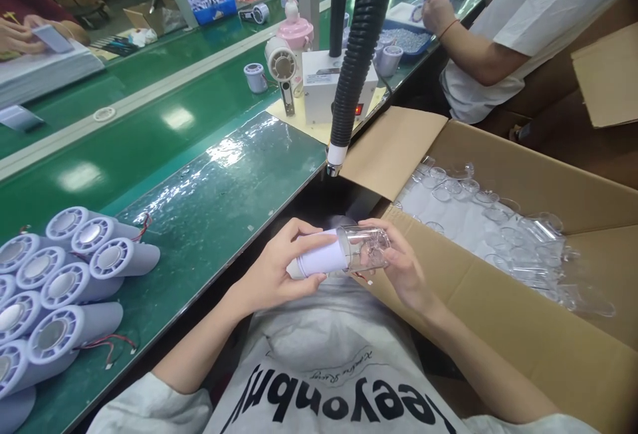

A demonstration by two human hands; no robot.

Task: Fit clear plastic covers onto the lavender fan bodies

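In front of my body, my left hand (289, 264) is wrapped round a pale lilac cylindrical motor housing (323, 254). A clear plastic cover (361, 246) sits against the housing's right end, and my right hand (403, 264) grips it with thumb and fingers. Part of the housing looks to be inside the cover; how far, I cannot tell. Thin wires with a small white plug (367, 280) hang below the cover. Several similar lilac housings (129, 258) lie stacked at the left of the green bench, some with red and black wires.
A cardboard box (478, 288) holding clear plastic covers (523, 248) stands at my right. A black corrugated hose (349, 68) hangs down beside a white machine (316, 98). A conveyor (189, 115) runs past the bench (219, 188). A co-worker's arm (473, 48) is at upper right.
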